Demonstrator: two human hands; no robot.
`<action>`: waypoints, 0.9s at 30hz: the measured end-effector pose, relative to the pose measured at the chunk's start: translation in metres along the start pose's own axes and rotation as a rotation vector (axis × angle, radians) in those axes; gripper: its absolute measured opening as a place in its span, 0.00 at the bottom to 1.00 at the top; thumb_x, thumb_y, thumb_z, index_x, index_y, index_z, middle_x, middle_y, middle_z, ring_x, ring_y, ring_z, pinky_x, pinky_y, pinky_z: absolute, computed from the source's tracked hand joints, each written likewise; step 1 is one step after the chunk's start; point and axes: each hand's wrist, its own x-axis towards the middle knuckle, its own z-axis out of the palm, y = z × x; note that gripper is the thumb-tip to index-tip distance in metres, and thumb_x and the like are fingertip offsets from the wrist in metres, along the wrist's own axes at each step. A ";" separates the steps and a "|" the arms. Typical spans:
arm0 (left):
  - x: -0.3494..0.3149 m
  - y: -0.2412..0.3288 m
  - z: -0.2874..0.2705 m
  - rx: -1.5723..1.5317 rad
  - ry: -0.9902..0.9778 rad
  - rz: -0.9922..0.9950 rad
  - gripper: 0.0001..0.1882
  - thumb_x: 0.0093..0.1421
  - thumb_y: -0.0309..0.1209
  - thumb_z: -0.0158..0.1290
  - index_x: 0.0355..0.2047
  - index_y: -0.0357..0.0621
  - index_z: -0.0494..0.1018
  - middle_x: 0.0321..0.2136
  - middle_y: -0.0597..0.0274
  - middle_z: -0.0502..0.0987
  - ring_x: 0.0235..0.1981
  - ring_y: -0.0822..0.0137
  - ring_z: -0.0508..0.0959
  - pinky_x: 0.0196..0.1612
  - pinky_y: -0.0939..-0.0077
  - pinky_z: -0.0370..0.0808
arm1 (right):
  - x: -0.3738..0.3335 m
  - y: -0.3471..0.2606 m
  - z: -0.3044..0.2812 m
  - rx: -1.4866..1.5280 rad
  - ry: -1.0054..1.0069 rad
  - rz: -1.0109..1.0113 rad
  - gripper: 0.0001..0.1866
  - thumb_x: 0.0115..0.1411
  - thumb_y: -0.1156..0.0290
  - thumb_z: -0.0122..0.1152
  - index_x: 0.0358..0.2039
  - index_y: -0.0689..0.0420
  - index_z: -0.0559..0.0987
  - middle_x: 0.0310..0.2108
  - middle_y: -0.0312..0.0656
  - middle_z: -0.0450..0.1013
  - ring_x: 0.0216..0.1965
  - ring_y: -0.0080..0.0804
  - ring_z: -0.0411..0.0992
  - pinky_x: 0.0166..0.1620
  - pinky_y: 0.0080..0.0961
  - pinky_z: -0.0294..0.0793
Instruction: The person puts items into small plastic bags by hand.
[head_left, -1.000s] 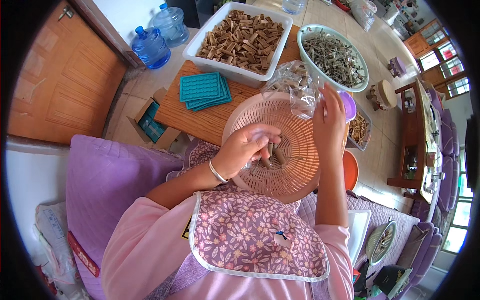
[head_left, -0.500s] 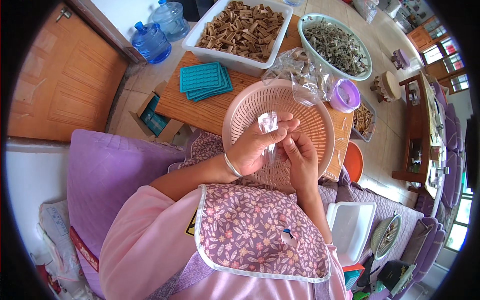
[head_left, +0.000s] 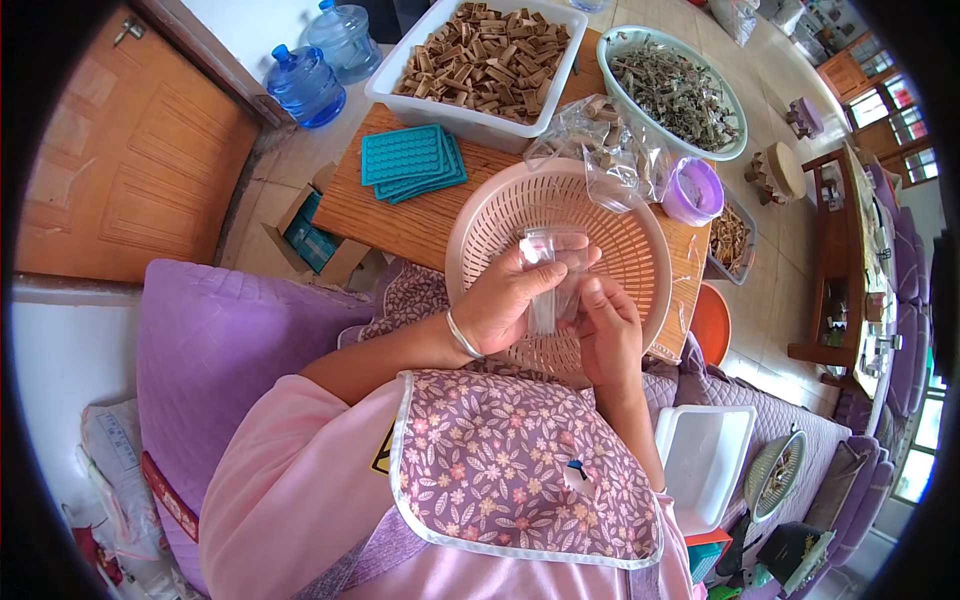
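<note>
Standing almost upright over the pink basket (head_left: 480, 225), a small clear bag (head_left: 549, 270) is pinched between both hands, its long axis running away from the person. The left hand (head_left: 510, 300) is closed on its left edge, the right hand (head_left: 607, 330) on its lower right side.

Small clear plastic bag (head_left: 552, 275), upright; above pink slotted basket (head_left: 495, 215).

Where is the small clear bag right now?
In the head view, centre frame: the small clear bag is held between the left hand and right hand, over the pink round basket.
</note>
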 end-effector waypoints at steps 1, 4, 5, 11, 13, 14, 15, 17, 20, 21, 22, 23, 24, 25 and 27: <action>-0.001 -0.001 0.001 0.044 -0.023 0.025 0.21 0.68 0.28 0.46 0.60 0.41 0.60 0.59 0.53 0.68 0.57 0.64 0.71 0.54 0.68 0.74 | -0.002 -0.002 0.001 0.003 -0.024 -0.003 0.08 0.64 0.71 0.59 0.39 0.62 0.78 0.33 0.34 0.76 0.30 0.18 0.70 0.34 0.16 0.70; -0.003 0.001 0.003 0.191 -0.046 0.069 0.21 0.69 0.27 0.44 0.61 0.39 0.59 0.59 0.52 0.67 0.59 0.63 0.70 0.57 0.69 0.72 | 0.004 0.005 -0.004 -0.281 -0.069 -0.146 0.08 0.63 0.71 0.61 0.38 0.63 0.78 0.31 0.34 0.76 0.30 0.17 0.70 0.33 0.15 0.70; -0.003 0.002 0.004 0.295 -0.048 0.090 0.21 0.69 0.26 0.43 0.61 0.39 0.59 0.60 0.51 0.67 0.59 0.63 0.69 0.58 0.69 0.71 | 0.005 0.007 -0.007 -0.280 -0.068 -0.147 0.08 0.63 0.71 0.61 0.38 0.63 0.78 0.31 0.34 0.76 0.30 0.17 0.70 0.33 0.15 0.70; -0.013 0.020 -0.009 0.752 0.140 0.416 0.19 0.70 0.27 0.41 0.60 0.37 0.61 0.54 0.54 0.71 0.49 0.68 0.74 0.50 0.74 0.73 | 0.007 0.000 -0.013 -0.366 0.155 -0.248 0.06 0.58 0.76 0.66 0.33 0.64 0.78 0.26 0.33 0.75 0.27 0.16 0.69 0.32 0.12 0.69; -0.017 0.026 -0.012 0.970 0.112 0.483 0.15 0.67 0.26 0.46 0.53 0.37 0.70 0.45 0.60 0.73 0.36 0.71 0.75 0.39 0.79 0.73 | 0.007 -0.002 -0.011 -0.399 0.169 -0.262 0.06 0.57 0.77 0.67 0.32 0.64 0.78 0.26 0.33 0.75 0.27 0.15 0.69 0.32 0.13 0.69; -0.017 0.027 -0.012 0.968 0.115 0.484 0.15 0.67 0.26 0.46 0.53 0.37 0.70 0.45 0.60 0.73 0.36 0.71 0.75 0.39 0.79 0.73 | 0.007 -0.002 -0.011 -0.433 0.182 -0.277 0.06 0.56 0.78 0.68 0.32 0.63 0.78 0.26 0.33 0.75 0.27 0.15 0.69 0.32 0.13 0.69; -0.018 0.030 -0.010 1.129 0.070 0.549 0.14 0.64 0.24 0.50 0.50 0.38 0.72 0.44 0.59 0.73 0.37 0.71 0.75 0.39 0.79 0.73 | 0.007 -0.002 -0.011 -0.435 0.180 -0.276 0.06 0.56 0.78 0.68 0.32 0.63 0.78 0.26 0.33 0.75 0.27 0.15 0.69 0.32 0.13 0.69; -0.018 0.034 -0.002 1.291 0.024 0.613 0.13 0.61 0.22 0.53 0.47 0.39 0.75 0.43 0.59 0.73 0.38 0.71 0.76 0.40 0.79 0.74 | 0.007 -0.002 -0.011 -0.469 0.184 -0.298 0.06 0.55 0.78 0.69 0.32 0.64 0.79 0.27 0.33 0.75 0.28 0.15 0.70 0.33 0.14 0.70; -0.015 0.034 0.004 1.230 0.099 0.634 0.13 0.55 0.18 0.56 0.42 0.43 0.78 0.36 0.60 0.73 0.35 0.65 0.76 0.38 0.75 0.75 | 0.005 0.000 -0.008 -0.590 0.224 -0.374 0.07 0.53 0.78 0.70 0.30 0.63 0.79 0.26 0.34 0.75 0.27 0.17 0.70 0.32 0.16 0.70; -0.012 0.036 0.002 1.322 0.078 0.581 0.14 0.55 0.19 0.58 0.42 0.44 0.78 0.38 0.60 0.73 0.37 0.65 0.76 0.42 0.75 0.74 | 0.005 -0.001 -0.009 -0.591 0.225 -0.373 0.07 0.53 0.78 0.70 0.30 0.63 0.79 0.26 0.34 0.75 0.27 0.17 0.70 0.32 0.16 0.70; -0.011 0.037 0.000 1.413 0.057 0.525 0.15 0.54 0.20 0.59 0.43 0.46 0.78 0.41 0.60 0.73 0.39 0.65 0.77 0.45 0.74 0.74 | 0.004 -0.001 -0.010 -0.715 0.217 -0.431 0.07 0.52 0.78 0.70 0.30 0.63 0.80 0.25 0.35 0.75 0.27 0.19 0.71 0.32 0.17 0.70; -0.009 0.038 -0.001 1.411 0.057 0.522 0.15 0.54 0.20 0.59 0.43 0.46 0.78 0.41 0.60 0.73 0.39 0.65 0.77 0.45 0.74 0.74 | 0.005 -0.002 -0.011 -0.840 0.207 -0.488 0.07 0.51 0.78 0.71 0.29 0.62 0.80 0.24 0.36 0.75 0.27 0.21 0.71 0.32 0.18 0.70; -0.007 0.039 -0.002 1.464 0.027 0.533 0.15 0.54 0.20 0.59 0.42 0.46 0.78 0.42 0.60 0.73 0.41 0.62 0.77 0.46 0.72 0.74 | 0.004 -0.007 -0.009 -0.842 0.208 -0.484 0.07 0.51 0.78 0.71 0.29 0.62 0.80 0.24 0.36 0.75 0.27 0.21 0.71 0.32 0.18 0.70; -0.006 0.039 -0.003 1.518 -0.003 0.543 0.14 0.53 0.21 0.60 0.41 0.47 0.78 0.44 0.59 0.74 0.42 0.60 0.77 0.47 0.70 0.74 | 0.004 -0.014 -0.005 -0.943 0.180 -0.556 0.06 0.50 0.79 0.71 0.28 0.62 0.80 0.25 0.37 0.75 0.28 0.22 0.71 0.32 0.19 0.70; -0.002 0.037 -0.002 1.550 -0.026 0.595 0.12 0.53 0.22 0.59 0.39 0.45 0.77 0.43 0.58 0.74 0.43 0.59 0.77 0.46 0.68 0.74 | 0.007 -0.021 -0.003 -1.044 0.148 -0.622 0.06 0.50 0.79 0.70 0.27 0.62 0.81 0.25 0.38 0.75 0.28 0.23 0.72 0.32 0.20 0.70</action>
